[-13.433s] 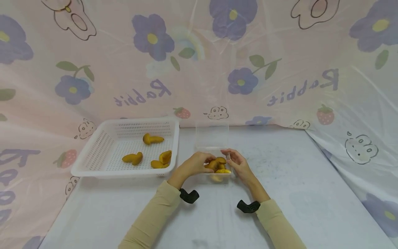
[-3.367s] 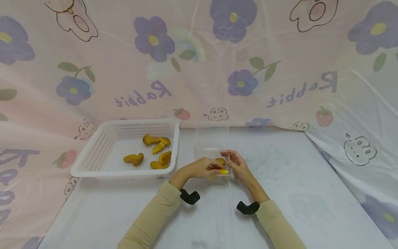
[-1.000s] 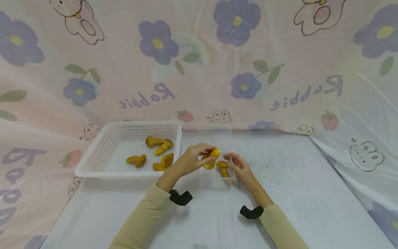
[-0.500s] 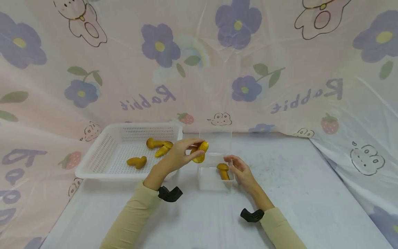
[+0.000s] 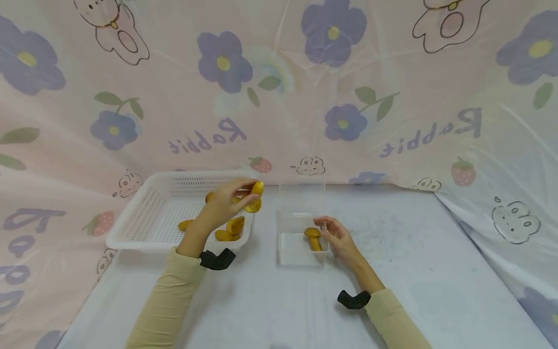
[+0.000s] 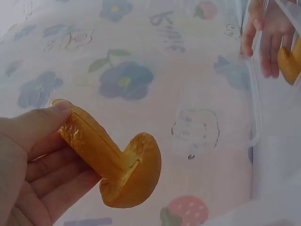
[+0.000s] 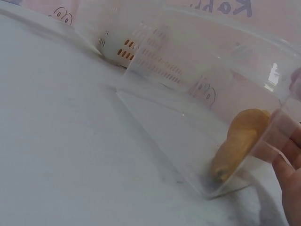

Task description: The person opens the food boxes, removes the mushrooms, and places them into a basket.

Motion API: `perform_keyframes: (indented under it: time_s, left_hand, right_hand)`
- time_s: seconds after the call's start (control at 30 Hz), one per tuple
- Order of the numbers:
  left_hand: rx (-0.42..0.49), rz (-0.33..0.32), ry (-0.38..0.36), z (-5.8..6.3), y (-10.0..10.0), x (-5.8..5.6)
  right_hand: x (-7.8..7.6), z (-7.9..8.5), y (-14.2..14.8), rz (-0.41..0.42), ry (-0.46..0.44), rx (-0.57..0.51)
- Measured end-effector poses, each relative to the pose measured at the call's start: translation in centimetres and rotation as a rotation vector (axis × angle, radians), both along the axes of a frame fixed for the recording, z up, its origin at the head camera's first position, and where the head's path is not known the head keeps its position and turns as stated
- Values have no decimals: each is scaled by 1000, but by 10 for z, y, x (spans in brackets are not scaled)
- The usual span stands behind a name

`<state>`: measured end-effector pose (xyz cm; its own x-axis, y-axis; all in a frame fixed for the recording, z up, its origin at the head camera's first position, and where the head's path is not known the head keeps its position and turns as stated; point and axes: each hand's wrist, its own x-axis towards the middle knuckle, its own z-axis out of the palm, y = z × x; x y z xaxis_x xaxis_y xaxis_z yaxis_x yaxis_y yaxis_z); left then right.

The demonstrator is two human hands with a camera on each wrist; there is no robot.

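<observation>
My left hand [image 5: 222,206] pinches a yellow-brown mushroom [image 6: 110,155] by its stem, above the right rim of the white basket [image 5: 144,245]. In the left wrist view its cap points away from the fingers. More mushrooms [image 5: 235,226] lie in the basket, some partly hidden behind the hand and wrist. A clear plastic box [image 5: 296,261] with its lid [image 5: 302,196] raised at the back stands right of the basket. One mushroom [image 5: 313,239] leans inside it against the right wall. My right hand [image 5: 342,242] grips that right side, thumb and fingers at the wall.
A white table surface [image 5: 392,271] spreads around the box and basket. Behind it hangs a pink printed cloth [image 5: 279,97] with flowers and rabbits, falling along both sides too. Black wrist mounts [image 5: 218,259] sit on both forearms.
My left hand has lifted a mushroom out of the box and carried it left to the basket's edge. The box held several mushrooms earlier; one shows now. The right hand stays at the box.
</observation>
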<state>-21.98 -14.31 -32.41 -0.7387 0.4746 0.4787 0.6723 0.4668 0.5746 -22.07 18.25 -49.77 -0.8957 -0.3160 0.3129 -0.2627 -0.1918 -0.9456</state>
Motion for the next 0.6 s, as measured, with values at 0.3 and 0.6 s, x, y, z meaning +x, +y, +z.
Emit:
perform_keyframes:
  time_s: [0.3, 0.6]
  left_hand:
    - [3, 107, 6, 0, -30, -5]
    - [5, 167, -9, 2, -53, -14]
  right_hand:
    - [1, -1, -1, -5, -21, 2]
    - [0, 2, -1, -9, -31, 11]
